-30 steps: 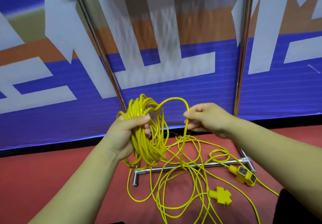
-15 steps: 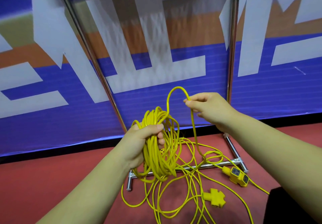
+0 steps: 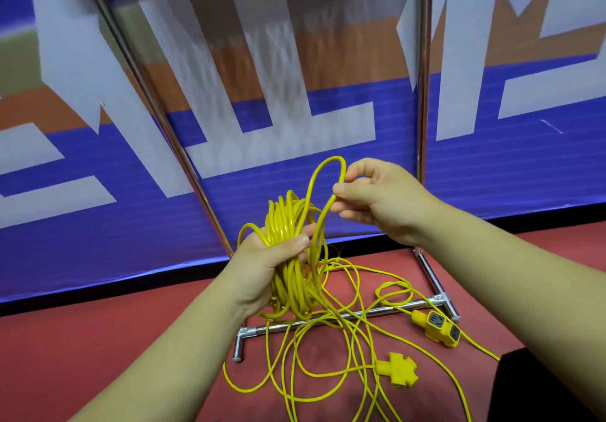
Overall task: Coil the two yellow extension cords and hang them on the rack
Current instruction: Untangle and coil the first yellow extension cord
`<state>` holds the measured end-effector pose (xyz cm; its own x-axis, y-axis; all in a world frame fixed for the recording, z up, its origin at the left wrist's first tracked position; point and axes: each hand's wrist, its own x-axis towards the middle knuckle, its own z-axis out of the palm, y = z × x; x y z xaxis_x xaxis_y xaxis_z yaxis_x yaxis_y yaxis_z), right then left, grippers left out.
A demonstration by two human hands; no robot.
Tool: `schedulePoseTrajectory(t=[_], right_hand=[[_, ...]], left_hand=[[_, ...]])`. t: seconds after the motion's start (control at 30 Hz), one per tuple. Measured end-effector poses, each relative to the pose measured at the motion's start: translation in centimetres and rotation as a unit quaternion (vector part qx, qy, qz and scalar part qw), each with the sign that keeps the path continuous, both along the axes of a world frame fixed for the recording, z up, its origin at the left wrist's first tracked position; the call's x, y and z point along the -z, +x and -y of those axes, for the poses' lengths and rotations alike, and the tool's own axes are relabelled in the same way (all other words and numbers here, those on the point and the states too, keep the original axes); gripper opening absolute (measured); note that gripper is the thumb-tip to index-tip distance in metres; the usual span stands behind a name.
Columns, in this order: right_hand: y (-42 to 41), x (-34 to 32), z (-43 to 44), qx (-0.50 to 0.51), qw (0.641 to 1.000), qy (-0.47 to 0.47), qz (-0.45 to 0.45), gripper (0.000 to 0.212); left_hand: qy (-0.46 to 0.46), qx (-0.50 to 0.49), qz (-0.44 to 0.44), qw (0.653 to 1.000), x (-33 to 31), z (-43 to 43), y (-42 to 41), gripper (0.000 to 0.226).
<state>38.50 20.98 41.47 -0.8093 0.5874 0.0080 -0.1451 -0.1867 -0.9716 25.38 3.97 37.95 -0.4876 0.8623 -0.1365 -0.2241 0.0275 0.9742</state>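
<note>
Nearest me, slack of thin yellow extension cord lies in tangled loops on the red floor, with a flat yellow cross-shaped adapter and, farther right, a yellow two-outlet socket block; I cannot tell which strand belongs to which cord. Above that, the left hand is wrapped round the waist of a thick yellow coil of gathered turns, thumb across the front. Just beside and higher, the right hand pinches a fresh arch of cord between thumb and fingertips. Judgement: first cord roughly mid-coil, nothing hung on the rack as far as I can see. To do it well I would size this arch to the gathered turns, roll it slightly so it lies flat, tuck it under the left thumb, then draw slack straight up so the floor loops neither knot nor snag. Behind stands the chrome tube rack, its foot bar under the slack, against a blue, white and orange banner.
</note>
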Motion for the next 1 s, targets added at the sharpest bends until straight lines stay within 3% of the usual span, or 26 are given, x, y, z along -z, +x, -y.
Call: schedulePoseTrajectory(t=[0.1,0.2,0.3,0.37,0.53,0.7,0.8,1.0], right_hand=[[-0.4,0.3,0.2,0.019,0.999,-0.023,-0.018,0.02],[-0.7,0.7,0.3,0.044,0.999,-0.017,-0.015,0.016],[-0.7,1.1,-0.1,0.092,0.994,0.063,-0.003,0.004],[-0.4,1.8,-0.4,0.117,0.982,0.15,0.014,0.007],[-0.8,5.0,1.6,-0.061,0.952,0.278,0.112,0.012],[-1.9,6.8,2.5,-0.093,0.942,0.264,0.184,0.034],[-2.1,7.3,2.6,-0.141,0.928,0.272,0.212,0.031],[-3.2,8.8,3.8,-0.195,0.944,0.226,0.143,0.035]], left_hand=[[-0.004,0.033,0.027,0.999,0.1,-0.2,0.6,0.045],[-0.011,0.047,0.057,0.997,-0.1,-0.2,1.0,0.029],[0.01,0.048,0.081,0.996,-0.6,-0.1,0.7,0.019],[0.04,0.038,0.096,0.994,-1.2,0.1,0.4,0.019],[0.139,0.022,0.132,0.981,-3.0,0.8,-1.1,0.021],[0.179,0.011,0.154,0.972,-4.3,1.7,-2.1,0.041],[0.188,-0.003,0.17,0.967,-4.7,2.4,-2.7,0.045],[0.204,-0.021,0.178,0.962,-4.9,3.8,-3.9,0.05]])
